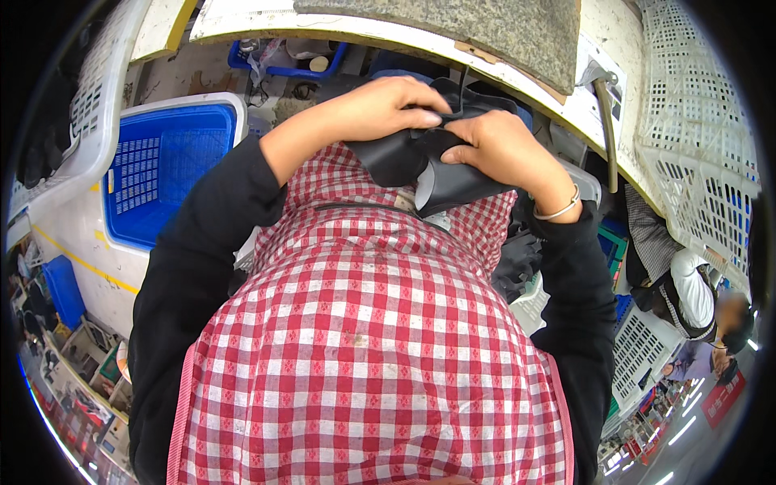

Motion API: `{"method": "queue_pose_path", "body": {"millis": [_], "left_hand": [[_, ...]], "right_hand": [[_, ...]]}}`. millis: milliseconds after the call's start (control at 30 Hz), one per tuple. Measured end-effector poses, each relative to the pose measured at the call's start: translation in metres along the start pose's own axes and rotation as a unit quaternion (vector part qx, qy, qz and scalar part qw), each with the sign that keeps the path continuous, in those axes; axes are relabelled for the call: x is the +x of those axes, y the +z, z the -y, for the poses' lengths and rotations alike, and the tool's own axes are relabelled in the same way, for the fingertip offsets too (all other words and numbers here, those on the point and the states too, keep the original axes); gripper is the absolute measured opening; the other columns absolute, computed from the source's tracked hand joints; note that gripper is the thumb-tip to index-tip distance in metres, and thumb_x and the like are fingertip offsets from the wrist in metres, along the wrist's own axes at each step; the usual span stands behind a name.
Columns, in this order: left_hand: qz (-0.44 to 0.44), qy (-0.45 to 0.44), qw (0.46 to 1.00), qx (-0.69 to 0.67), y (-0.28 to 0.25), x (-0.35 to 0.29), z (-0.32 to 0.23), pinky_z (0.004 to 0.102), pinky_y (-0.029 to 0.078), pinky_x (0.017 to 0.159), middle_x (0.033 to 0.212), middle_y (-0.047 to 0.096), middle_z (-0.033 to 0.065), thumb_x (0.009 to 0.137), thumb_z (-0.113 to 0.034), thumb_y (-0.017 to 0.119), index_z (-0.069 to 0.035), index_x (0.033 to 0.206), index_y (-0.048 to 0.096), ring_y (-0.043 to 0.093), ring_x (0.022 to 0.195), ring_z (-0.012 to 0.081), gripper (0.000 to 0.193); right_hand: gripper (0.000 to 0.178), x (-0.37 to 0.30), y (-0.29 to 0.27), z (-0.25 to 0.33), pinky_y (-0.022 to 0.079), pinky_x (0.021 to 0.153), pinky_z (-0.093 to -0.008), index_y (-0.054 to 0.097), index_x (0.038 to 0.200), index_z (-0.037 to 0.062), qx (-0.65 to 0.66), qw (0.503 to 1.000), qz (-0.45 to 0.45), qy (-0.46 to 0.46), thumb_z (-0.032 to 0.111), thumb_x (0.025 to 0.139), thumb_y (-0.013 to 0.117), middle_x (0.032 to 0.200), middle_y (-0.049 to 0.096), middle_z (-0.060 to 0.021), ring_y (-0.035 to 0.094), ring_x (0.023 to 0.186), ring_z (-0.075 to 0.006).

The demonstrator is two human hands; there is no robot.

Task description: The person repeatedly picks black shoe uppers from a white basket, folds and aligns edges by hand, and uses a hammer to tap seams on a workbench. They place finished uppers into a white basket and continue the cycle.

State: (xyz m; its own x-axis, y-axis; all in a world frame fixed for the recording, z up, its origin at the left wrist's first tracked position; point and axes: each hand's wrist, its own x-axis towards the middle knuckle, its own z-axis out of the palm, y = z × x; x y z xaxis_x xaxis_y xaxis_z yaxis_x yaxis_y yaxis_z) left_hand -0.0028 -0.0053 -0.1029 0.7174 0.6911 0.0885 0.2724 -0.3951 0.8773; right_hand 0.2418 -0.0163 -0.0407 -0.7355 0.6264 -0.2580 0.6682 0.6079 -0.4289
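A black, leather-like piece (459, 187) with a pale underside showing at one edge lies folded over my lap, just past the chequered apron. My left hand (386, 107) is closed on its upper left part, fingertips bent down onto the material. Close beside it, my right hand (503, 148) grips the same piece, its thumb pressed on top and the other fingers partly hidden. The two hands nearly meet at a fold. What kind of article the piece belongs to, I cannot tell.
Ahead runs a workbench edge with a grey stone slab (453, 32) on it. A hammer (606, 133) hangs partly over the bench's right side. White perforated crates (687, 105) stand at right; a blue-lined bin (170, 174) is at left. Another person (691, 299) sits far right.
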Motion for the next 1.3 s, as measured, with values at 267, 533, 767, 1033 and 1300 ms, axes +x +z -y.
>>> {"method": "queue_pose_path", "body": {"millis": [267,533,767,1033,1300], "left_hand": [[0.117,-0.063,0.985,0.113,0.017,0.058,-0.007,0.0445,0.052,0.071,0.080,0.070,0.0202,0.093,-0.025,0.064,0.001,0.093,0.074,0.067,0.076,0.0381,0.028],[0.066,-0.187,0.943,-0.268,0.001,-0.012,-0.019,0.0298,0.053,0.101,0.115,0.076,0.0100,0.096,-0.006,0.069,0.000,0.133,0.067,0.070,0.114,0.0164,0.038],[-0.036,-0.189,0.940,-0.281,0.024,-0.014,-0.016,0.0267,0.054,0.085,0.097,0.075,0.0017,0.098,-0.005,0.068,0.001,0.117,0.075,0.067,0.088,0.0094,0.022],[-0.071,-0.215,0.911,-0.345,0.026,-0.016,-0.022,0.0270,0.052,0.076,0.085,0.071,0.0026,0.094,-0.001,0.068,0.004,0.109,0.077,0.063,0.078,0.0108,0.019],[-0.094,-0.261,0.893,-0.355,0.024,-0.009,-0.026,0.0256,0.052,0.075,0.087,0.073,0.0027,0.093,-0.003,0.068,0.003,0.106,0.077,0.063,0.077,0.0102,0.018]], "right_hand": [[0.013,-0.013,0.021,0.040,0.054,0.064,-0.0380,0.073,0.080,0.0167,-0.164,0.977,-0.135,-0.024,0.024,0.073,0.080,0.073,0.068,-0.0028,0.069,0.072,-0.0240],[0.022,-0.030,0.022,0.025,0.043,0.083,-0.0388,0.076,0.087,0.0142,-0.075,0.977,-0.190,0.059,0.027,0.071,0.085,0.082,0.068,0.0003,0.063,0.087,-0.0223],[0.028,-0.028,0.017,0.018,0.043,0.085,-0.0371,0.071,0.096,0.0112,0.051,0.979,-0.162,0.109,0.023,0.077,0.087,0.085,0.072,-0.0037,0.065,0.084,-0.0264],[0.033,-0.026,0.018,0.021,0.044,0.079,-0.0379,0.061,0.093,0.0104,0.033,0.970,-0.223,0.091,0.026,0.078,0.086,0.078,0.070,-0.0033,0.068,0.077,-0.0253],[0.033,-0.035,0.015,0.041,0.045,0.073,-0.0368,0.060,0.085,0.0107,-0.037,0.958,-0.279,0.061,0.026,0.075,0.088,0.073,0.066,-0.0019,0.063,0.067,-0.0259]]}}
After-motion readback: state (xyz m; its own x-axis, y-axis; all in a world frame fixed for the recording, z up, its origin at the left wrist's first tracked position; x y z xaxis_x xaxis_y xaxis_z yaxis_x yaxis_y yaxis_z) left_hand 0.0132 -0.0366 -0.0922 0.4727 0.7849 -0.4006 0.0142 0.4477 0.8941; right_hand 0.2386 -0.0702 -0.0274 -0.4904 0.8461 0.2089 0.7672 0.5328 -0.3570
